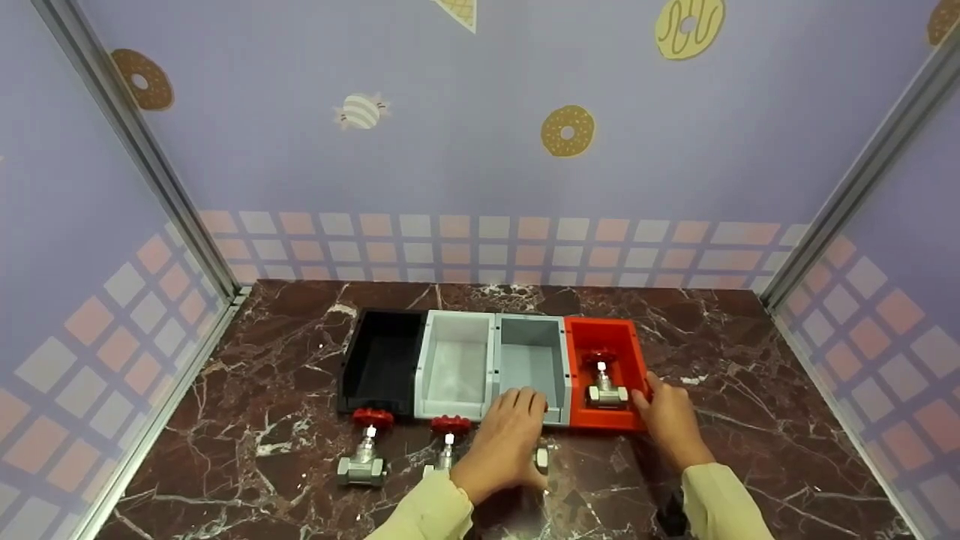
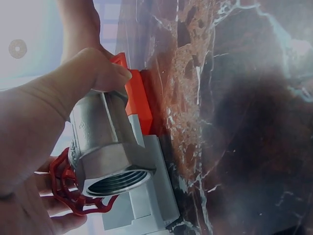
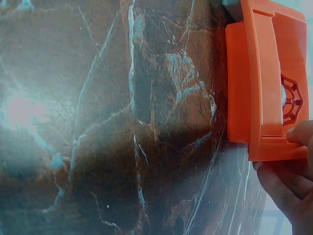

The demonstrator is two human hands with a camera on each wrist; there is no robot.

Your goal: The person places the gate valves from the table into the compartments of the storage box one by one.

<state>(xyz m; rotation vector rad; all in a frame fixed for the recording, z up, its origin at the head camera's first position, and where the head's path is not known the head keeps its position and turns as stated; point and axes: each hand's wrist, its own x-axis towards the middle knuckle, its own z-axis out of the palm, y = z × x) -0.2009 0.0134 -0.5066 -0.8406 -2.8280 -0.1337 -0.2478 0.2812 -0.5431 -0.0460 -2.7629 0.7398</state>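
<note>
My left hand (image 1: 506, 442) grips a metal gate valve (image 2: 105, 132) with a red handwheel (image 2: 59, 181), just in front of the grey bin (image 1: 529, 356). The thumb lies over the valve body and the fingers reach behind the handwheel; in the head view the hand hides most of this valve. At the right end of the row, my right hand (image 1: 671, 416) pinches the side wall of the red bin (image 1: 607, 420) near its front corner. Inside that bin a similar valve (image 1: 606, 393) lies with its handwheel toward the back.
A white bin (image 1: 457, 367) and a black bin (image 1: 386, 356) continue the row leftward. On the marble-patterned table (image 1: 262, 405), one valve (image 1: 362, 469) lies before the black bin and another (image 1: 450, 426) before the white one, partly hidden by my left hand. Patterned walls (image 1: 465, 172) enclose the table.
</note>
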